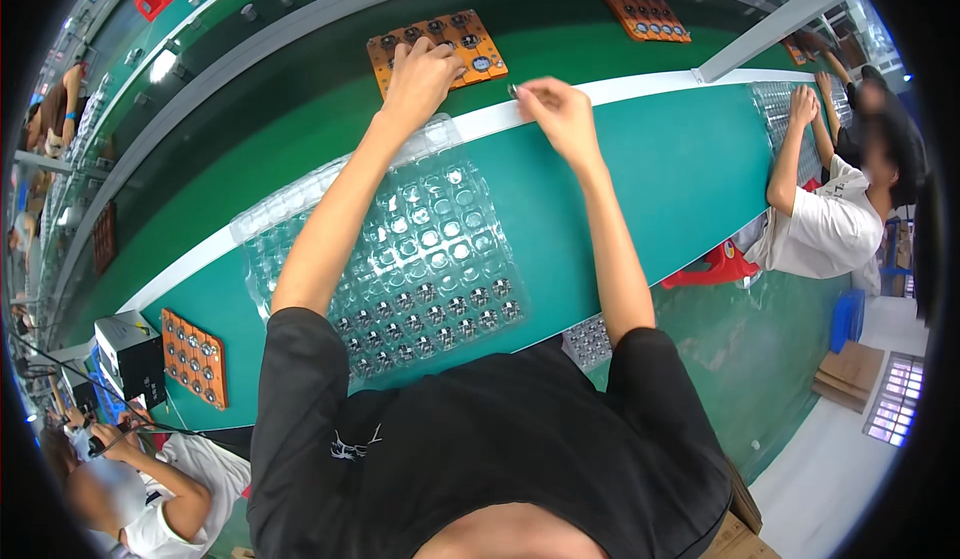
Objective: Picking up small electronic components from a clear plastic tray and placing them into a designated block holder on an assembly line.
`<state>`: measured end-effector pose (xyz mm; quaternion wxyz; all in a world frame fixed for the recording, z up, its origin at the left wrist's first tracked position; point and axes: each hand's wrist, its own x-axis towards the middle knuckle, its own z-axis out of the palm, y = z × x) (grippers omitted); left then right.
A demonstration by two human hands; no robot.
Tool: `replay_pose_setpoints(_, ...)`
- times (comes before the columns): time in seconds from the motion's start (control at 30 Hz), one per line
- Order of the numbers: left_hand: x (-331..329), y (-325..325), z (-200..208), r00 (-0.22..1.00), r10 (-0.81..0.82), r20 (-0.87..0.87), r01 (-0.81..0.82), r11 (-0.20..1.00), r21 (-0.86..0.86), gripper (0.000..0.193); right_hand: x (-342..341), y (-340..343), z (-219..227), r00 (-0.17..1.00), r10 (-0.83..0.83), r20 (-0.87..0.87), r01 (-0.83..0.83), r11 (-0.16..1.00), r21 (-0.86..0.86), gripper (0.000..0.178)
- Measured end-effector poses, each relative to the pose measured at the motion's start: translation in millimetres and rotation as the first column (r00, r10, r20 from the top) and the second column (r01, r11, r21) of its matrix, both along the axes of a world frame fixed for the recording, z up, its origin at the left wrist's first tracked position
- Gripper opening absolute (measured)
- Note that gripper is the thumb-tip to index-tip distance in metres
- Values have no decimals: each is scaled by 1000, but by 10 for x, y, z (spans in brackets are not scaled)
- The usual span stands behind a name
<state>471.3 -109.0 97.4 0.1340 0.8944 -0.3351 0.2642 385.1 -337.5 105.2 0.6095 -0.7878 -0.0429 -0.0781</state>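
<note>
While the left hand [425, 77] curls over the orange tray [488, 41], hiding whether it grips anything, the right hand [560, 117], just right of that tray, pinches a small shiny piece [513, 91] between nearly closed thumb and fingertips. That hold looks slight, so a slip could drop the piece onto the white rail [640, 87] beneath the hand. Uneven pressure from the left hand could shift the orange tray; its forearm, crossing above the clear blister tray [490, 244], could jolt the round parts [425, 292] loose.
</note>
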Motion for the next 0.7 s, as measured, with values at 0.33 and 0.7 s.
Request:
replay_pose_setpoints(0.33, -135, 242, 78, 972, 15, -234, -86, 950, -299, 27, 833, 425, 106, 939, 237, 248, -49, 807, -589, 14)
replay_pose_setpoints(0.7, -681, 1025, 206, 919, 38, -392, -234, 853, -466, 22, 872, 520, 119, 913, 301, 276, -47, 749, -661, 15)
